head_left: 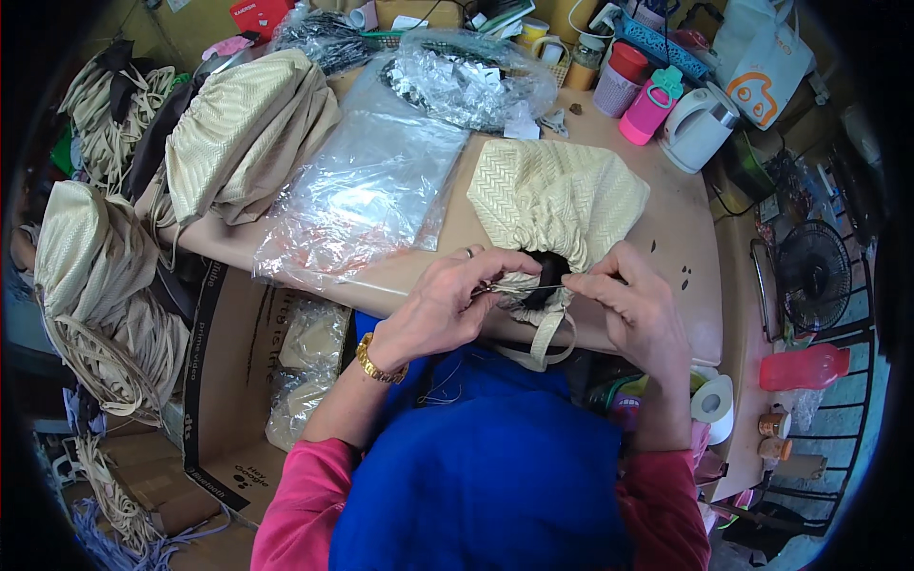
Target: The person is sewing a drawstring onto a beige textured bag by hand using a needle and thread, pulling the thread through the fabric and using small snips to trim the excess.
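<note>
A cream drawstring bag (pixel 562 186) with a woven herringbone pattern lies on the table, its gathered mouth toward me. Inside the opening a dark lining (pixel 547 276) shows. My left hand (pixel 443 303), with a gold watch (pixel 378 360) on its wrist, is closed on the left side of the gathered rim; a small dark metallic thing shows at its fingertips, too small to name. My right hand (pixel 636 303) pinches the end of a thin, straight strand or needle stretched across the opening; which of the two I cannot tell. A flat cream strap (pixel 546 343) loops down from the rim.
Clear plastic bags (pixel 371 181) lie left of the drawstring bag. More cream bags (pixel 249 133) are heaped at the left, above a cardboard box (pixel 233 381) of wrapped pieces. A pink bottle (pixel 649 109) and white kettle (pixel 700 126) stand at the back right; a black fan (pixel 814 276) is farther right.
</note>
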